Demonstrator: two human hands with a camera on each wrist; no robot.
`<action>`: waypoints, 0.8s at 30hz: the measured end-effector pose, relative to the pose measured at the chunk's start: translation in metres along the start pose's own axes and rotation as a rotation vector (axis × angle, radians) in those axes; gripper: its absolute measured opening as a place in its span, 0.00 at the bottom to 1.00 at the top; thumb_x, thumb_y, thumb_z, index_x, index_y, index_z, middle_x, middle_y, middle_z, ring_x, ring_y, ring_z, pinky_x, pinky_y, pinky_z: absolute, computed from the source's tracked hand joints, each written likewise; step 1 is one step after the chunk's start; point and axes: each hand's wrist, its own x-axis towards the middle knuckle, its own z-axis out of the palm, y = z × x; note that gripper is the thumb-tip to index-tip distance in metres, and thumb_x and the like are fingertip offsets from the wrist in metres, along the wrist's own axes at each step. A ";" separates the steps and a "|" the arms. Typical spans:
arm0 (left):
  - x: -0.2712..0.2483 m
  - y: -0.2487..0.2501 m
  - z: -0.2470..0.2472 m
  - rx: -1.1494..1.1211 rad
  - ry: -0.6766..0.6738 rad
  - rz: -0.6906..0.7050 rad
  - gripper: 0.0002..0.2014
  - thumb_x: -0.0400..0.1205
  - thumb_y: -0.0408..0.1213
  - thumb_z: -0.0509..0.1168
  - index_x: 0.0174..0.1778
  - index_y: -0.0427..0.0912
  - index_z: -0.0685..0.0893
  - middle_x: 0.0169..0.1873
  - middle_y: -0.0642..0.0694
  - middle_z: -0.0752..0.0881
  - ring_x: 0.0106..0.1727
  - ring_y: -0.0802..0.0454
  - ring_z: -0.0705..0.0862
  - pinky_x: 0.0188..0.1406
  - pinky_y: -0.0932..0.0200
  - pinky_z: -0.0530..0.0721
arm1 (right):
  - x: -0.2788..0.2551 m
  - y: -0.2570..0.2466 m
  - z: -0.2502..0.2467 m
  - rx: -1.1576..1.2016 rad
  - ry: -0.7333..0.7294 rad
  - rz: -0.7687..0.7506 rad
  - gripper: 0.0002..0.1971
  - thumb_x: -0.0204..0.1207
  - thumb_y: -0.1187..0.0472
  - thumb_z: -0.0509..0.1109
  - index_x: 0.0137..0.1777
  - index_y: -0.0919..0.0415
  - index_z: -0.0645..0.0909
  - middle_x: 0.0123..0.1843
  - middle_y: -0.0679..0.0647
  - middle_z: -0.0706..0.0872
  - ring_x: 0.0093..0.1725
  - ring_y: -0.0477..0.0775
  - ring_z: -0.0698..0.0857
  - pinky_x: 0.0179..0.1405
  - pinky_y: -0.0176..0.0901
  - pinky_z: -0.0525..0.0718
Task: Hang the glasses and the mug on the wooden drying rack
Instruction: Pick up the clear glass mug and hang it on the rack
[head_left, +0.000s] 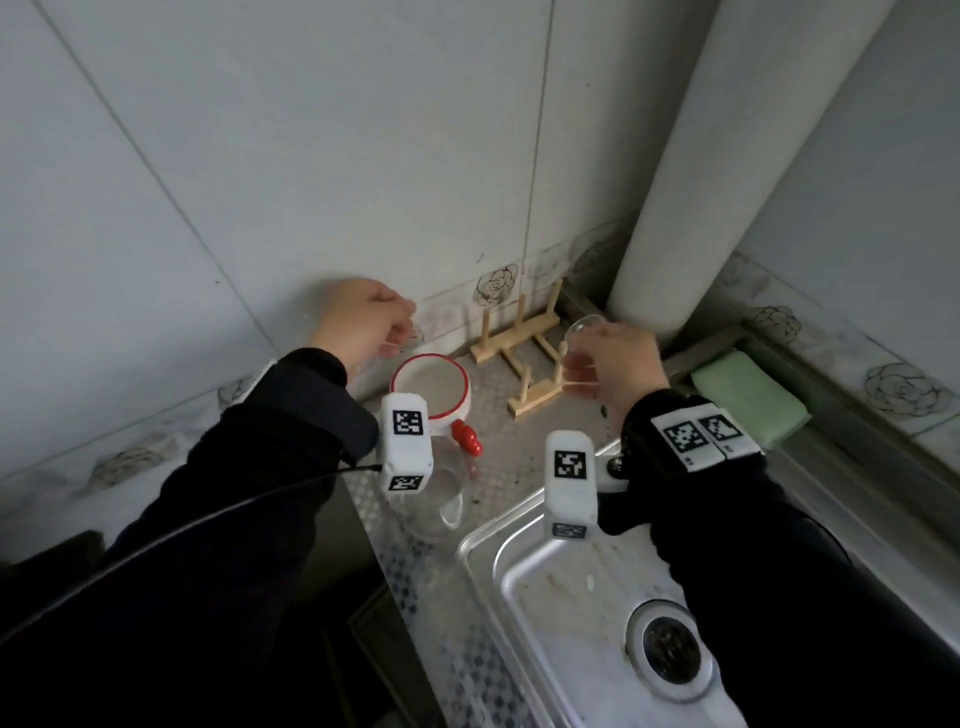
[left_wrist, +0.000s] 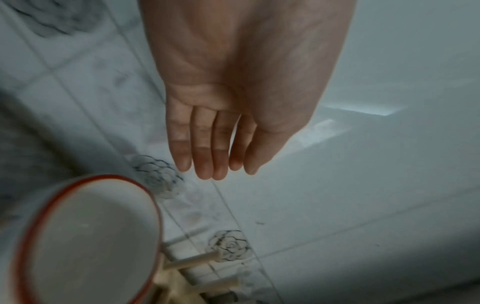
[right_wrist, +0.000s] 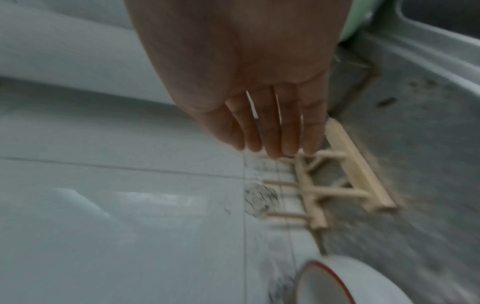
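Head view first: the wooden drying rack (head_left: 514, 338) stands on the metal tabletop (head_left: 498, 452) close to the tiled wall (head_left: 260, 182), at about 2 o'clock from the red-rimmed white mug (head_left: 431, 389), which sits upright with its red handle (head_left: 466, 439) pointing to 5 o'clock. The left hand (head_left: 363, 319) hovers above the mug at its 11 o'clock and holds nothing; the left wrist view shows its fingers (left_wrist: 205, 154) straight and close together, with the mug (left_wrist: 91, 236) and rack pegs (left_wrist: 192, 265) below. The right hand (head_left: 615, 358) is at the rack's 3 o'clock end, with a clear glass (head_left: 582, 327) at its fingertips by the near pegs; I cannot tell whether they touch it. In the blurred right wrist view the fingers (right_wrist: 270, 133) are extended and slightly apart just above the rack (right_wrist: 358, 164). A second clear glass (head_left: 447, 499) rests on the tabletop at 6 o'clock from the mug, beside the steel sink (head_left: 519, 571). A green sponge (head_left: 748, 400) lies at 3 o'clock from the right hand.
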 end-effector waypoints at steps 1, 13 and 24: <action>-0.005 -0.009 -0.004 -0.016 0.008 -0.041 0.10 0.82 0.29 0.63 0.35 0.42 0.77 0.32 0.42 0.82 0.30 0.50 0.79 0.34 0.58 0.80 | -0.006 0.005 0.008 -0.013 -0.040 0.036 0.05 0.76 0.69 0.64 0.40 0.62 0.78 0.35 0.59 0.82 0.35 0.56 0.82 0.36 0.49 0.86; -0.058 -0.105 -0.007 -0.145 -0.036 -0.570 0.12 0.84 0.43 0.61 0.45 0.35 0.76 0.33 0.39 0.79 0.31 0.44 0.80 0.35 0.50 0.83 | -0.051 0.093 0.060 -0.136 -0.265 0.451 0.12 0.75 0.58 0.68 0.41 0.70 0.79 0.38 0.68 0.86 0.34 0.64 0.86 0.37 0.52 0.85; -0.080 -0.132 -0.006 -0.389 -0.381 -0.589 0.24 0.77 0.45 0.70 0.63 0.32 0.81 0.23 0.41 0.87 0.24 0.45 0.87 0.30 0.53 0.87 | -0.065 0.111 0.069 0.125 -0.396 0.504 0.24 0.75 0.50 0.70 0.65 0.67 0.77 0.50 0.67 0.87 0.41 0.72 0.88 0.46 0.65 0.88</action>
